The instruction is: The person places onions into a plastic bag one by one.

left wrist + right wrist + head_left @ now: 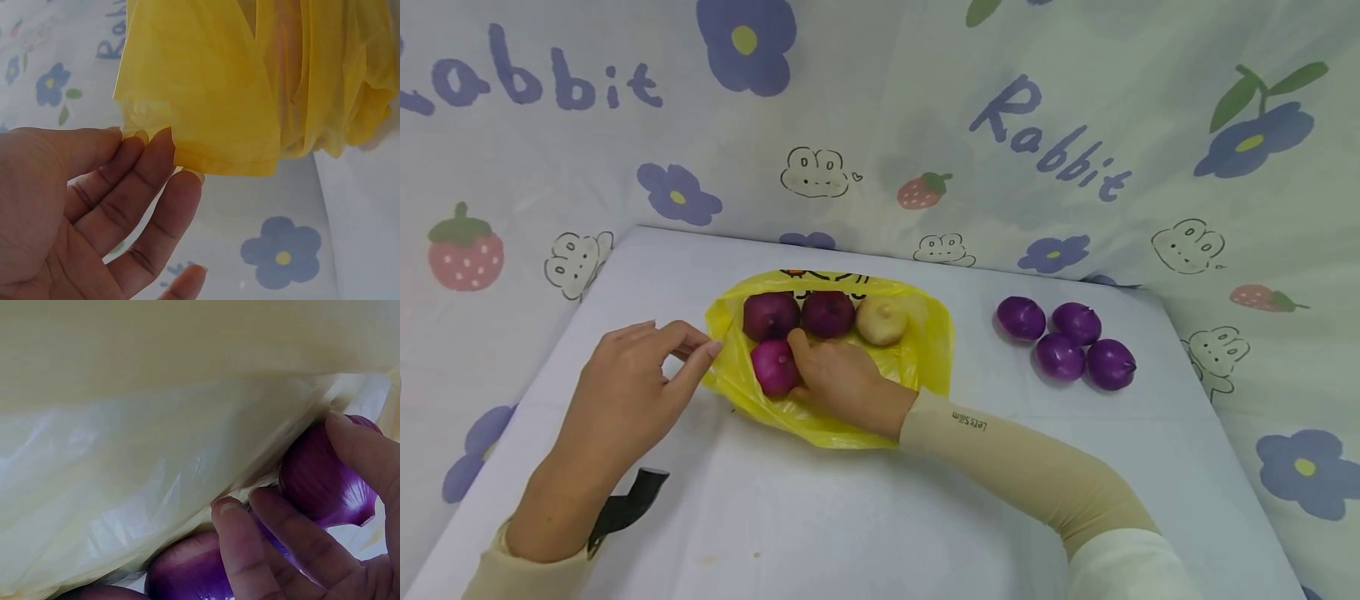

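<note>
On the table [925, 517], a black strap [625, 504] lies at 7 o'clock, beside the left wrist. The left hand [625, 392] sits at 9 o'clock of the yellow bag [925, 350], its fingertips [187, 178] pinching the bag's left edge; the left wrist view shows the thin plastic hem caught between thumb and fingers, lifted off the cloth. The bag lies near the table's centre, mouth spread open.

Inside it, two dark red onions [771, 315] lie side by side at the far edge, with a pale onion [881, 321] just to their right. A pink-red onion [775, 367] lies nearer, at 8 o'clock within the bag. The right hand [838, 379] reaches into the bag and curls round this onion, thumb on its far side; the right wrist view shows the fingers [244, 550] wrapped against purple skin under the plastic.

At 3 o'clock of the bag, well apart from it, four purple onions [1067, 342] sit clustered and touching on the table. A printed cloth [1075, 125] hangs behind.
</note>
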A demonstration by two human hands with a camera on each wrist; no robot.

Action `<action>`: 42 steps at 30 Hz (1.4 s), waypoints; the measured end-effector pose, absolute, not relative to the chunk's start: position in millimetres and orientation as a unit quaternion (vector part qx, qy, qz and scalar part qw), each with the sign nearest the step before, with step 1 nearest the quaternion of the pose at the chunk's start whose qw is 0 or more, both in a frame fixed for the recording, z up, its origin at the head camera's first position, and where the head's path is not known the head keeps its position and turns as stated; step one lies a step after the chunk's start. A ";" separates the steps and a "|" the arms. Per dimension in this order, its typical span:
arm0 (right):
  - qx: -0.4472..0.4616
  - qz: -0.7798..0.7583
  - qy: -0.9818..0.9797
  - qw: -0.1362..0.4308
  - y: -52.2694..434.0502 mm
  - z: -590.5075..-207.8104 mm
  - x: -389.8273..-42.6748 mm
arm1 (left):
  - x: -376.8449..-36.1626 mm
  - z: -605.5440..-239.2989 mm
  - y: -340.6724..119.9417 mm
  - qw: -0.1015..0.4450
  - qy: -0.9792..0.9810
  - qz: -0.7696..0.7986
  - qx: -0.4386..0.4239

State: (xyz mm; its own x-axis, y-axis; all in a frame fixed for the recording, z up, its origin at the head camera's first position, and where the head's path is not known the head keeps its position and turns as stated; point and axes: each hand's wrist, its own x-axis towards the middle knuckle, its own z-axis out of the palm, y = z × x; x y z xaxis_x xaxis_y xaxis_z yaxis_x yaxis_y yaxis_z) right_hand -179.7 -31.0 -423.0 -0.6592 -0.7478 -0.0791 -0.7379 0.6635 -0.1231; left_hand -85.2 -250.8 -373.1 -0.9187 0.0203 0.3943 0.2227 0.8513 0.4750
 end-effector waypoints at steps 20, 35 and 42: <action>-0.404 -0.025 0.914 0.019 -32.4 -425.3 -179.3 | -86.0 -372.4 -250.6 0.185 -0.945 -0.264 -0.061; -0.405 -0.028 0.911 0.070 -21.4 -400.6 -178.0 | -84.7 -371.3 -251.2 0.187 -0.943 -0.268 -0.063; -0.403 -0.055 0.910 0.086 -10.9 -386.4 -170.4 | -84.0 -371.7 -251.9 0.190 -0.942 -0.269 -0.065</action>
